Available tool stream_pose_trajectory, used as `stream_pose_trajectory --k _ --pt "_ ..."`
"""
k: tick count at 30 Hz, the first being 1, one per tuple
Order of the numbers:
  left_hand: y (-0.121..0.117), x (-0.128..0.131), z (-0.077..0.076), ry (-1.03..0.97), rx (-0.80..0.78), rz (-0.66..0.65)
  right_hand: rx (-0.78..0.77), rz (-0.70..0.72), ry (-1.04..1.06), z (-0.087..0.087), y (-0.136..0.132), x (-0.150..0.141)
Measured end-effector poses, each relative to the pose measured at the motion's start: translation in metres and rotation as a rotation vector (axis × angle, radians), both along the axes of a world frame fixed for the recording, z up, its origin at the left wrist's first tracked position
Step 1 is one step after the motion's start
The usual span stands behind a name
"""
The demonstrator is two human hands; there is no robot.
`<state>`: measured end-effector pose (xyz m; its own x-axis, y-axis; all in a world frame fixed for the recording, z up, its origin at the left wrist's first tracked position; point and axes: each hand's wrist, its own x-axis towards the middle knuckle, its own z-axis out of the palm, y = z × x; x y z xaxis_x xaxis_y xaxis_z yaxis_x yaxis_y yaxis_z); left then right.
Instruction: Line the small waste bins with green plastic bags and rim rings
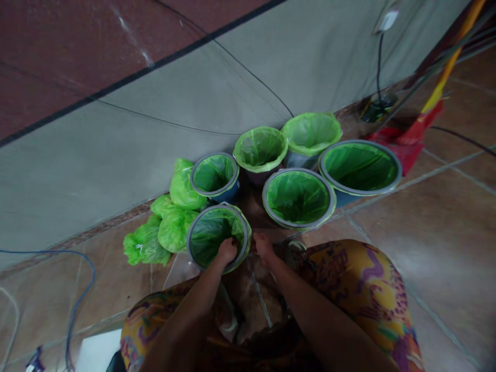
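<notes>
I crouch over a small bin (217, 235) lined with a green plastic bag, standing on the tiled floor in front of my knees. My left hand (227, 250) is closed on the near rim, fingers curled over the bag's edge and the grey ring. My right hand (263, 245) is closed at the rim's right side, pinching the bag's edge there. Several other green-lined bins stand behind it: a small one (214, 175), two with bags folded over their rims (260, 150) (311, 133), and two larger ringed ones (298, 199) (360, 168).
A heap of green bags (166, 222) lies left of the bins, against the grey wall. A red broom (411, 134) with a yellow handle leans at the right, near a black cable and socket (377, 106). A blue cable (79, 289) runs along the floor at left.
</notes>
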<state>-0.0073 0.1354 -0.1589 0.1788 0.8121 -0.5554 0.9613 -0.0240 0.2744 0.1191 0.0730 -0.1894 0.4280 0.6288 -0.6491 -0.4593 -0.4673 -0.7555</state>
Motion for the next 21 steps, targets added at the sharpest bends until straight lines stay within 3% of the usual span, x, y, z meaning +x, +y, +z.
stream_pose_trajectory --k 2,4,7,10,12,16,21 --pt "0.002 -0.002 0.007 -0.004 0.028 0.029 0.005 -0.02 -0.173 0.011 0.004 0.004" --pt "0.003 -0.001 0.014 -0.009 0.066 0.07 0.095 0.078 -0.48 0.026 0.011 0.004" --pt "0.0 0.003 0.023 -0.04 0.106 0.117 0.272 0.48 -0.958 0.045 0.021 -0.003" --pt "-0.004 0.005 0.03 -0.082 0.13 0.146 0.229 0.819 -1.11 0.046 0.023 -0.007" --pt "-0.005 -0.001 0.035 -0.077 0.141 0.171 0.145 0.915 -1.124 0.039 0.022 -0.006" --pt "0.001 -0.025 0.051 -0.01 0.165 0.235 0.075 0.899 -1.138 0.035 0.018 -0.005" --pt "0.002 -0.054 0.073 0.072 0.38 0.441 0.063 0.671 -1.209 0.052 0.028 -0.008"
